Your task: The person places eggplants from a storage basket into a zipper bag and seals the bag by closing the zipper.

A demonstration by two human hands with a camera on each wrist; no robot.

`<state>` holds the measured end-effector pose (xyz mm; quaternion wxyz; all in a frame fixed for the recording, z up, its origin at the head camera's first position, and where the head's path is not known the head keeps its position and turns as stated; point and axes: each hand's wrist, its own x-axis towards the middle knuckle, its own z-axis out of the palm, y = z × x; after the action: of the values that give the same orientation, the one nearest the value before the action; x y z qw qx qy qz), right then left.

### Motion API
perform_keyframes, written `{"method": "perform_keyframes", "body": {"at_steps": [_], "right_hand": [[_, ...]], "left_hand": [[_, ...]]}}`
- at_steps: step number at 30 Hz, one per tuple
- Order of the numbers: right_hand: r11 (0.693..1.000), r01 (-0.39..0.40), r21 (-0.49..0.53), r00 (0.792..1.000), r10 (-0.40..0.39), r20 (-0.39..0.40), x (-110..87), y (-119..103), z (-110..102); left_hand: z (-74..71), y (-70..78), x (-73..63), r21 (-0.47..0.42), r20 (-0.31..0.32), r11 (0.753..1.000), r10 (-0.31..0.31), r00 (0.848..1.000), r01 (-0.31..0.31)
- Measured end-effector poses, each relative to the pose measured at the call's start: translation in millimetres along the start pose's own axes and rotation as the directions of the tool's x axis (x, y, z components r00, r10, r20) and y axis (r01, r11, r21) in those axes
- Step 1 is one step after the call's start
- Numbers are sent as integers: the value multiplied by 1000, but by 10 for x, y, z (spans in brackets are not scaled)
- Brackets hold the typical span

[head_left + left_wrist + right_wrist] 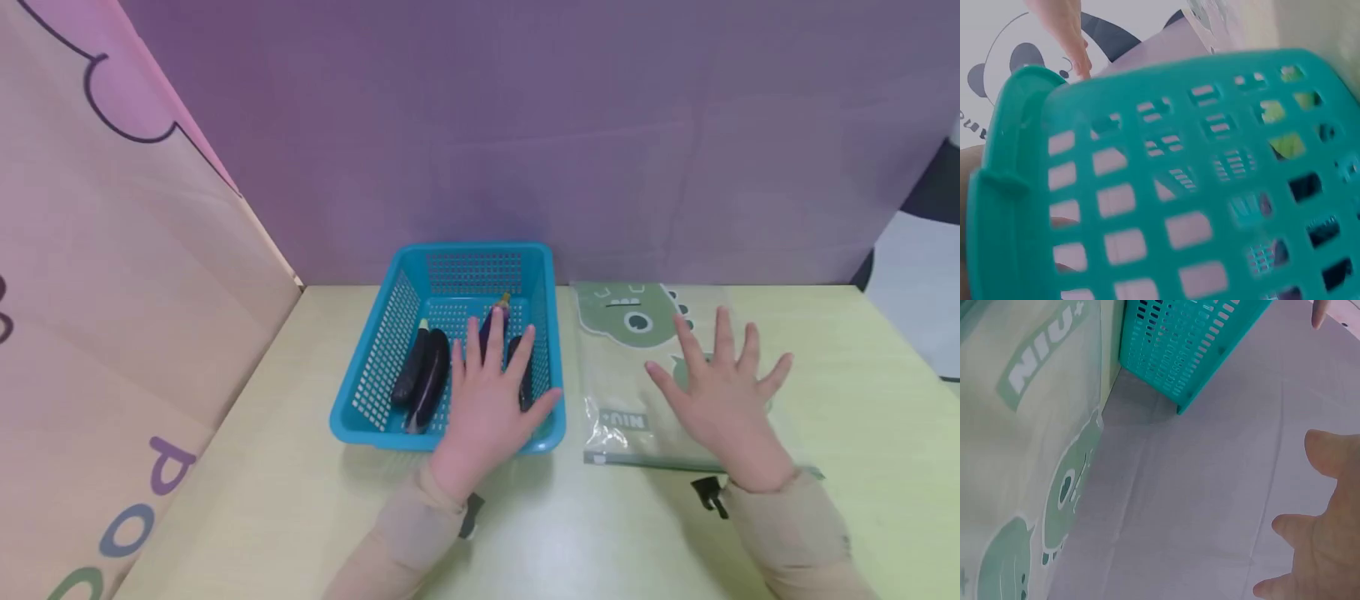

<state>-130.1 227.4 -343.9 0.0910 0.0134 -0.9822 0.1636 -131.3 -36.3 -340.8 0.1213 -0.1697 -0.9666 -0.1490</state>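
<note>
A blue-green plastic basket (pixel 363 421) with a perforated wall stands on the table and holds several dark purple eggplants (pixel 431 379). Over its front right part my left hand (pixel 487 408) is held with fingers spread, gripping nothing and hiding part of the eggplants. In the left wrist view the basket's wall (pixel 1188 231) fills most of the picture. To the right lies a flat, see-through plastic bag (pixel 611 375) with a green cartoon dinosaur and "NIU+" lettering. Above that bag, fingers spread, is my right hand (pixel 727 400); its fingers also show in the right wrist view (pixel 1329 519).
A purple cloth (pixel 525 142) hangs behind the pale yellow-green table (pixel 255 500), close to the basket's back rim. On the left is a pinkish printed sheet (pixel 135 275) with letters. Small black pieces (pixel 708 496) show beside both wrists.
</note>
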Motion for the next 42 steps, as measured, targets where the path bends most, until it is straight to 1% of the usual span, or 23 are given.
{"method": "perform_keyframes", "body": {"at_steps": [7, 10, 14, 20, 24, 26, 28, 30, 33, 35, 38, 42], "right_hand": [[1000, 2, 12, 1000, -2, 14, -24, 58, -4], [1000, 4, 16, 1000, -5, 12, -49, 104, 28], [1000, 24, 17, 1000, -24, 14, -70, 187, 89], [998, 60, 14, 997, -60, 40, -69, 317, 152], [996, 84, 20, 992, -86, 92, -40, 397, 156], [993, 109, 33, 986, -112, 120, -17, 442, 154], [989, 134, 61, 980, -141, 137, 1, 490, 148], [984, 142, 103, 975, -157, 157, 14, 530, 134], [979, 128, 161, 970, -157, 183, 21, 569, 109], [977, 108, 181, 967, -146, 207, 22, 581, 93], [976, 106, 193, 963, -149, 223, 22, 595, 89], [974, 107, 202, 955, -158, 253, 24, 605, 102]], "left_hand": [[4, 112, 23, 13, -7, 1000, 19, 1000, -19], [6, 176, 45, 40, -4, 999, 27, 1000, -27], [22, 286, 67, 64, 23, 997, 45, 999, -46], [36, 437, 68, 27, 39, 997, 75, 996, -76], [38, 529, 54, 10, 69, 994, 110, 991, -111], [51, 582, 46, 5, 96, 990, 142, 985, -143], [73, 636, 43, 15, 119, 983, 181, 976, -184], [96, 698, 47, 33, 139, 976, 208, 968, -214], [131, 782, 51, 86, 160, 960, 250, 955, -266], [155, 832, 47, 100, 187, 953, 264, 946, -286], [207, 888, 36, 83, 226, 947, 284, 932, -309], [291, 942, 17, 40, 258, 936, 327, 909, -349]]}}
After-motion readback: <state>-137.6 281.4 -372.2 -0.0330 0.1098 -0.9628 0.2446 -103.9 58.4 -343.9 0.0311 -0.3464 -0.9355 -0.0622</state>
